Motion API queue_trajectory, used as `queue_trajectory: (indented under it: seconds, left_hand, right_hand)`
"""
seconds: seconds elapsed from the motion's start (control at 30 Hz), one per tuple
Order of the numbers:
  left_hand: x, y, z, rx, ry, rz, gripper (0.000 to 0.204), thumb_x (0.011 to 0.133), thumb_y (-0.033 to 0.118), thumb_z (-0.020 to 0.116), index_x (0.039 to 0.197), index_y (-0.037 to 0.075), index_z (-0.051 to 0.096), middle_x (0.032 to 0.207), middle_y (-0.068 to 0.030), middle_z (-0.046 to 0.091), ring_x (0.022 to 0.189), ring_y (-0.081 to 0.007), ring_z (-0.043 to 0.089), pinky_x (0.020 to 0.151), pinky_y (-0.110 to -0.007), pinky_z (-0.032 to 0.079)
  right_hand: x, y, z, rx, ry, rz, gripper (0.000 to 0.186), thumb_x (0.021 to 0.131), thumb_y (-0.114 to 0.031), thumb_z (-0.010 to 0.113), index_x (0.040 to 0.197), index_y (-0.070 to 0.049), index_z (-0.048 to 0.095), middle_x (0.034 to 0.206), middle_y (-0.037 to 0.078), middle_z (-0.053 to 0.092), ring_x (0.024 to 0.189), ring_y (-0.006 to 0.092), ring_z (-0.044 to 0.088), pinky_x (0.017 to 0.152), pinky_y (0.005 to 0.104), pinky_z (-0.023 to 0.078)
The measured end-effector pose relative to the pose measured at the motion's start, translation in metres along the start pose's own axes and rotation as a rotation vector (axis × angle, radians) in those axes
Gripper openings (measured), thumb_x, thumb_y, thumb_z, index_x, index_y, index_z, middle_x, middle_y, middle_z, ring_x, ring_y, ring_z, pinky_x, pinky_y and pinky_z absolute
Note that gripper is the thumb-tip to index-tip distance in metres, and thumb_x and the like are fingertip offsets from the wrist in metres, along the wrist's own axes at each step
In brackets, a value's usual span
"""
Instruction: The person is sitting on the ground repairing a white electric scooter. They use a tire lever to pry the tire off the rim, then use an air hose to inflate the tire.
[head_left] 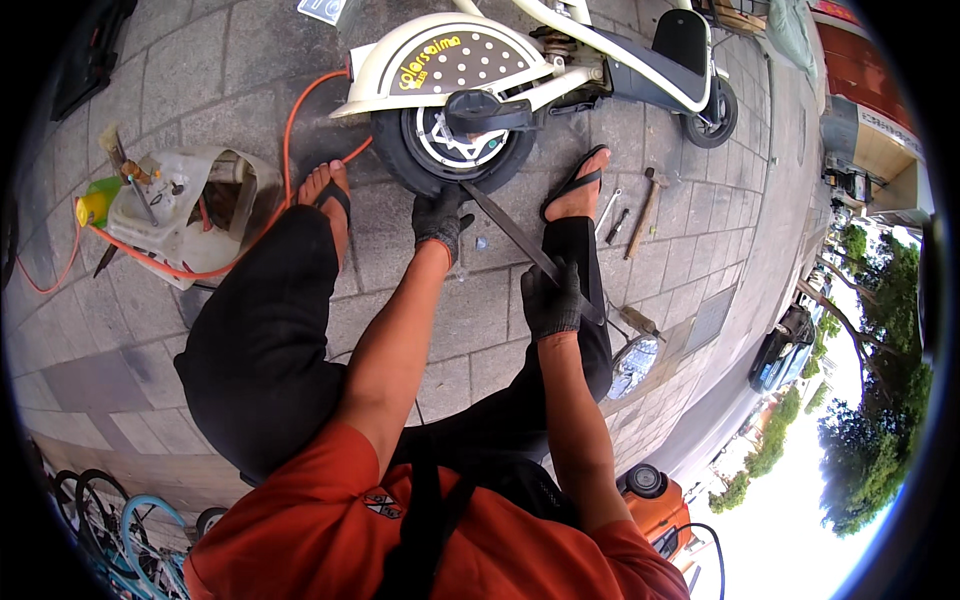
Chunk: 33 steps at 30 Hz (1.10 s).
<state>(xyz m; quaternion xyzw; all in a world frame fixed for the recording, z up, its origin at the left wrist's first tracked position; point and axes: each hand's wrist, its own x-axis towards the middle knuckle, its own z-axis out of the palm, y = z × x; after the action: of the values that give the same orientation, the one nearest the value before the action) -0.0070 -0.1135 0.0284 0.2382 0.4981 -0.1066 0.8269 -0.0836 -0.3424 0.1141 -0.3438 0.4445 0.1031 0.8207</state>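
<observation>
Your right hand, in a dark glove, is closed around the long flat bar, which slants from the near right up to the near edge of the tire on the white scooter. Your left hand, gloved too, is at that same edge just left of the bar's far tip; its fingers are partly hidden, so you can't fairly tell whether they pinch the rubber or only rest on it. The bar looks like metal, so expect it to be stiff, fairly heavy and possibly slick; it should handle best held well back toward its near end, as your right hand has it, with the left hand clear of the tip. The tire seems thick and springy, likely to push back, and is best held by its outer tread. The hammer and wrench lie to the right, beyond your foot.
</observation>
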Motion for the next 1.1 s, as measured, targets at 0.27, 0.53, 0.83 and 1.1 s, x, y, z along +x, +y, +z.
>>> queue_trajectory:
  seconds: [0.27, 0.53, 0.83, 1.1]
  left_hand:
    - [0.051, 0.005, -0.015, 0.076, 0.301, 0.478, 0.045, 0.094, 0.01, 0.066, 0.137, 0.008, 0.052, 0.128, -0.0126, 0.066, 0.111, -0.0252, 0.066, 0.087, -0.043, 0.054]
    - [0.075, 0.025, -0.032, 0.095, 0.281, 0.558, 0.056, 0.096, 0.017, 0.062, 0.148, 0.007, 0.044, 0.129, -0.0148, 0.065, 0.11, -0.031, 0.066, 0.091, -0.043, 0.054]
    - [-0.007, 0.055, 0.015, 0.012, 0.236, -0.141, 0.062, 0.1, 0.063, 0.046, 0.141, 0.017, 0.046, 0.13, -0.0094, 0.062, 0.107, -0.0328, 0.067, 0.077, -0.054, 0.061]
    - [0.008, 0.034, 0.005, -0.15, 0.097, 0.002, 0.062, 0.099, 0.06, 0.051, 0.138, 0.012, 0.045, 0.125, -0.0138, 0.063, 0.094, -0.0313, 0.072, 0.063, -0.047, 0.066]
  right_hand:
    - [0.036, -0.048, 0.057, -0.38, -0.256, -0.25, 0.038, 0.101, -0.044, 0.059, 0.105, -0.008, 0.068, 0.096, 0.007, 0.073, 0.084, 0.0209, 0.068, 0.074, 0.0356, 0.054]
    - [-0.035, -0.063, 0.192, -0.999, -0.381, -0.542, 0.035, 0.104, -0.032, 0.058, 0.105, 0.002, 0.068, 0.088, 0.01, 0.072, 0.07, 0.0167, 0.067, 0.065, 0.0293, 0.054]
    - [-0.035, -0.076, 0.263, -1.461, -0.381, -0.505, 0.026, 0.093, -0.025, 0.074, 0.096, 0.001, 0.068, 0.081, 0.012, 0.074, 0.071, 0.0148, 0.071, 0.059, 0.0267, 0.052]
    - [-0.005, -0.036, 0.353, -1.999, -0.344, -0.711, 0.047, 0.087, -0.042, 0.075, 0.098, 0.004, 0.076, 0.08, 0.018, 0.075, 0.074, 0.0224, 0.073, 0.069, 0.036, 0.056]
